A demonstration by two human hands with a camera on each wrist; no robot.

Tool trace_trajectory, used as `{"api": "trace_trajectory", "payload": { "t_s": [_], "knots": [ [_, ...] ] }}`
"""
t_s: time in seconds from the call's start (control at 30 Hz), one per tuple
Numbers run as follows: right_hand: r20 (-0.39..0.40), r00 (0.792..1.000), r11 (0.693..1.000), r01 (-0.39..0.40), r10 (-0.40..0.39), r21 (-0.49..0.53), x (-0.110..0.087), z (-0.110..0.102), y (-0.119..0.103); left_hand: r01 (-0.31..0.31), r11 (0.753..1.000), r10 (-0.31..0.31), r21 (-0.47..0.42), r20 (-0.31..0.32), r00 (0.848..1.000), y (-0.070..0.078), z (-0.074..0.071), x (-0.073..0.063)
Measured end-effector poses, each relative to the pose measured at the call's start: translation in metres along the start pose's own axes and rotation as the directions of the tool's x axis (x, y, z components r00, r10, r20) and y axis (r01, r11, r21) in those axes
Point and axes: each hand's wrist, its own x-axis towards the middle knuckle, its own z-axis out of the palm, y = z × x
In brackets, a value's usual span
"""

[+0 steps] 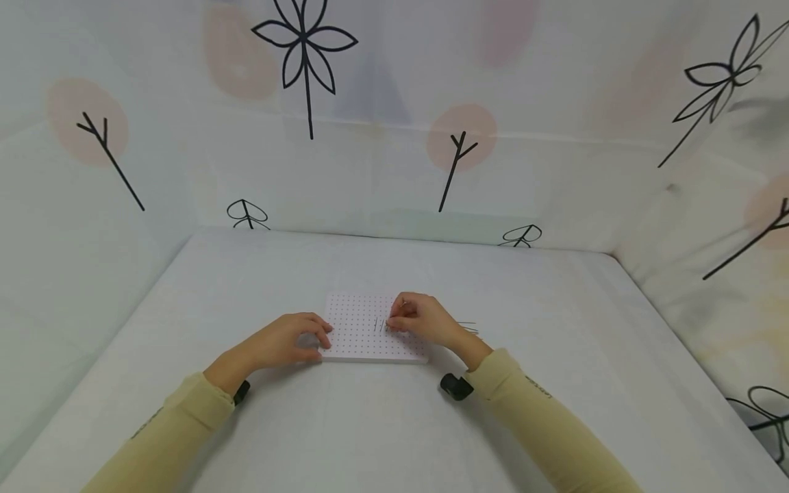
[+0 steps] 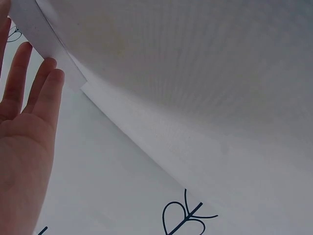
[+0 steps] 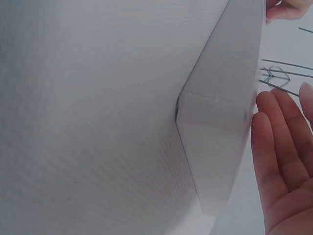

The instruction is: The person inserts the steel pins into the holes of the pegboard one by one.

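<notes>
A white board [image 1: 351,342] with a grid of small holes lies flat on the table. Several thin dark metal pins [image 1: 375,324] stand up from its middle; pins [image 3: 288,63] also jut from the board's face in the right wrist view. Over the board, my right hand [image 1: 422,318] pinches a thin pin beside the standing ones, thumb and fingertips together. Its fingers hide part of that pin. At the board's left edge my left hand [image 1: 290,340] rests its fingertips and thumb, fingers loosely bent. The left wrist view shows these fingers [image 2: 46,93] fairly straight against the board's side.
More thin pins [image 1: 467,324] lie on the table just right of the board, partly behind the right wrist. White cloth covers the table [image 1: 370,424]. A patterned fabric wall [image 1: 370,171] encloses the back and sides. A dark wrist camera [image 1: 456,387] sits under the right wrist.
</notes>
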Motion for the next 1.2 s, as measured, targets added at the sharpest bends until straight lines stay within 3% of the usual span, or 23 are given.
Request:
{"api": "trace_trajectory", "payload": {
  "t_s": [0.2, 0.6, 1.2],
  "knots": [
    [-0.006, 1.0, 0.998, 0.013, -0.013, -0.062, 0.001, 0.002, 0.0, -0.001, 1.0, 0.001, -0.004, 0.002, 1.0, 0.0, 0.0, 0.0],
    [0.002, 1.0, 0.996, -0.002, 0.003, -0.089, 0.001, 0.003, -0.001, -0.023, 1.0, 0.023, 0.003, -0.003, 1.0, 0.0, -0.001, 0.001],
    [-0.047, 0.998, 0.996, -0.054, 0.05, -0.07, -0.018, -0.01, 0.005, -0.03, 1.0, 0.03, -0.003, -0.013, 0.999, -0.001, -0.001, 0.0]
  ]
}}
